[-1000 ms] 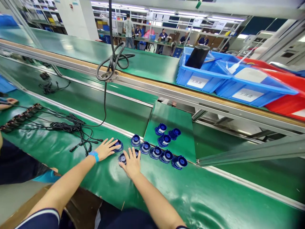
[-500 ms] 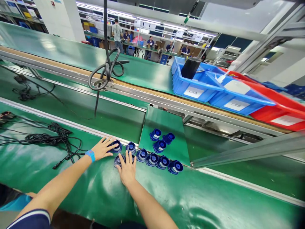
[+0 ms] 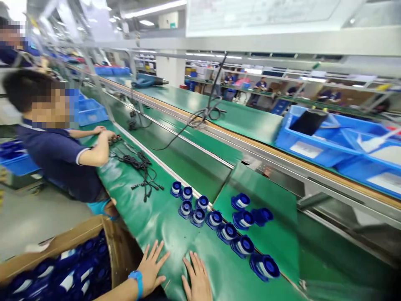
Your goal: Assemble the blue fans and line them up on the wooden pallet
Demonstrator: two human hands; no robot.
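My left hand (image 3: 151,267), with a light blue band on the wrist, is held palm down over the near edge of the green bench mat (image 3: 169,234), fingers spread, holding nothing. Beside it my right hand (image 3: 198,279) is also open and empty, fingers pointing forward. Whether either palm touches the mat I cannot tell. Ahead of both hands, several dark blue flanged plastic housings (image 3: 198,216) stand in a slanting group along the bench's far rail. Three more blue housings (image 3: 243,219) sit on a green board beyond.
A cardboard box (image 3: 117,251) of blue housings stands at lower left. A co-worker (image 3: 56,150) handles black cables (image 3: 134,161) at the bench's left end. Blue bins (image 3: 300,148) stand on the raised conveyor at right. A dark cable (image 3: 216,79) hangs above it.
My hands have drawn back from the blue housings to the near edge of the bench. The view has swung left, bringing the co-worker and the cardboard box into sight.
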